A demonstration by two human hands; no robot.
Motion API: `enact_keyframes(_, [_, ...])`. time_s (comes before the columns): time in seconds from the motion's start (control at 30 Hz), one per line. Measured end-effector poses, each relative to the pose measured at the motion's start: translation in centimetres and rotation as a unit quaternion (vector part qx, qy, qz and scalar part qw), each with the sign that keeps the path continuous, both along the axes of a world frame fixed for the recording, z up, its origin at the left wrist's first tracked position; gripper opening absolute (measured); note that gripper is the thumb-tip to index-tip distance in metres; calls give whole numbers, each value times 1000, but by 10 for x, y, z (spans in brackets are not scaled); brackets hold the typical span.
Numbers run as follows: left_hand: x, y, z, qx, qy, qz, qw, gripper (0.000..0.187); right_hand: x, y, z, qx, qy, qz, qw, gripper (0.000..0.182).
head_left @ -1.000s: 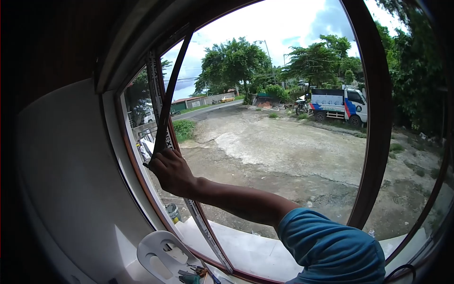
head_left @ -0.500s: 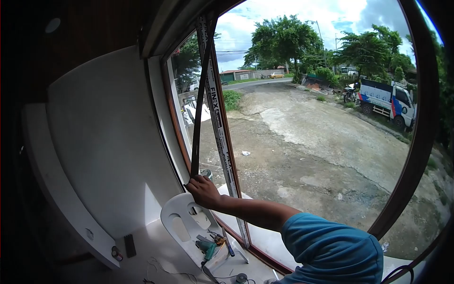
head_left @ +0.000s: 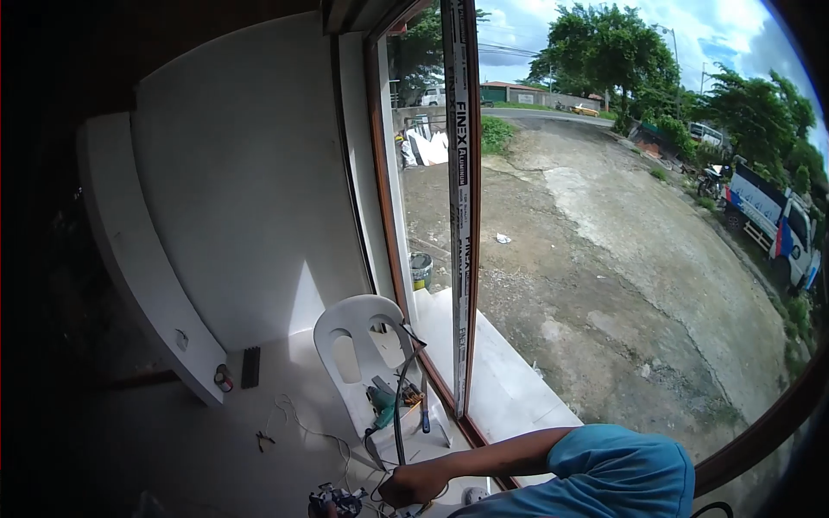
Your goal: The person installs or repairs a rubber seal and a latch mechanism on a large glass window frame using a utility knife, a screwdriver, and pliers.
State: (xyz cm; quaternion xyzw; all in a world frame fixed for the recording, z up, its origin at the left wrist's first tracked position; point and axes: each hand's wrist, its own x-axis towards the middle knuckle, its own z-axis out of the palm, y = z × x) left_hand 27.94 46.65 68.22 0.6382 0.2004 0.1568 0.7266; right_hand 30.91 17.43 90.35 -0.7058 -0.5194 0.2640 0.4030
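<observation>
My right hand [head_left: 414, 485], at the bottom centre, is closed around the lower part of a long dark strip [head_left: 399, 406]. The strip rises past the front of the white plastic chair [head_left: 328, 324] and bends near its top. On the chair seat lie a green power tool [head_left: 380, 406], a blue-handled tool [head_left: 425, 420] and several small hand tools. At the bottom edge, a little of what looks like my left hand [head_left: 331, 510] shows against a dark and pale object [head_left: 324, 496] whose kind I cannot make out. Most of that hand is out of frame.
A tall window frame with a printed upright [head_left: 461, 198] stands beside the chair, facing a concrete yard. A thin cord [head_left: 315, 429] and small pliers [head_left: 264, 440] lie on the floor. Near the wall are a tape roll [head_left: 224, 378] and a dark ribbed piece [head_left: 250, 368].
My right hand has come down from the chair back to the bottom of the view, bringing the dark strip lower. The view has shifted left and down. The dark and pale object now shows.
</observation>
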Motion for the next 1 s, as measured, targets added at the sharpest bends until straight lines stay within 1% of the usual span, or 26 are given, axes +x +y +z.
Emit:
enact_keyframes(0.03, [24,-8,36,54,-132,42,989,56,-6,12,19,52,72,37,995,12])
enact_keyframes(0.07, [27,-20,73,40,-131,63,989,61,-11,26,34,107,144,71,981,14])
enact_keyframes(0.1, [31,-28,103,-34,-149,29,988,59,-15,38,51,133,263,63,953,18])
enact_keyframes(0.13, [26,-37,135,-60,-184,-68,979,61,-14,51,64,200,192,19,960,18])
enact_keyframes(0.17, [28,-36,126,-82,-150,-160,972,55,-12,58,80,211,185,-58,958,19])
enact_keyframes(0.2, [30,-35,117,-95,-109,-250,957,49,0,66,78,237,119,-128,956,18])
enact_keyframes(0.23, [27,-46,129,-97,-104,-292,946,52,11,71,74,262,14,-175,949,18])
enact_keyframes(0.27, [19,-58,142,-340,-51,-317,884,50,20,75,66,281,-93,-224,929,20])
enact_keyframes(0.3, [17,-45,93,-510,-74,-336,788,49,21,73,55,230,-113,-216,942,23])
enact_keyframes(0.33, [4,-54,105,-414,-39,-335,845,48,19,71,38,178,-136,-206,953,27])
enact_keyframes(0.37, [-7,-54,99,-405,-32,-363,839,48,16,74,3,162,-224,-198,940,35])
enact_keyframes(0.4, [-15,-60,101,-384,-54,-381,840,50,3,70,-14,71,-230,-190,952,53])
enact_keyframes(0.47, [-23,-61,84,-362,70,-315,875,53,-11,61,-36,2,-254,-195,947,73])
enact_keyframes(0.5, [-25,-51,65,-413,112,-358,830,60,-13,55,-39,-61,-175,-179,966,79])
enact_keyframes(0.53, [-24,-43,45,-477,129,-427,757,64,-10,48,-42,-100,-97,-181,974,70])
enact_keyframes(0.6, [-32,-56,27,-507,111,-409,751,68,4,30,-58,-143,-32,-354,924,59])
enact_keyframes(0.63, [-31,-49,-23,-394,195,-413,798,72,12,24,-68,-106,-19,-462,880,55])
enact_keyframes(0.67, [-25,-64,-9,-335,140,-464,808,77,18,18,-81,-68,-9,-562,824,52])
enact_keyframes(0.7, [-23,-78,7,-269,142,-471,828,79,28,15,-94,-51,-29,-640,766,50])
enact_keyframes(0.73, [-19,-95,48,-201,144,-474,845,83,35,11,-106,-48,-33,-644,763,50])
enact_keyframes(0.77, [-9,-110,63,-135,165,-462,861,78,42,8,-116,-28,-32,-678,734,49])
enact_keyframes(0.8, [12,-115,66,-130,159,-466,861,78,55,1,-119,-5,-31,-710,703,48])
enact_keyframes(0.83, [39,-116,69,5,176,-451,875,66,67,-12,-106,-16,65,-723,688,50])
enact_keyframes(0.87, [68,-114,75,142,189,-425,874,55,86,-24,-109,20,132,-746,653,50])
enact_keyframes(0.93, [124,-97,64,304,18,-387,871,38,113,-42,-108,17,90,-741,665,51])
enact_keyframes(1.0, [169,-100,104,330,46,-428,840,39,142,-50,-110,46,100,-731,674,51])
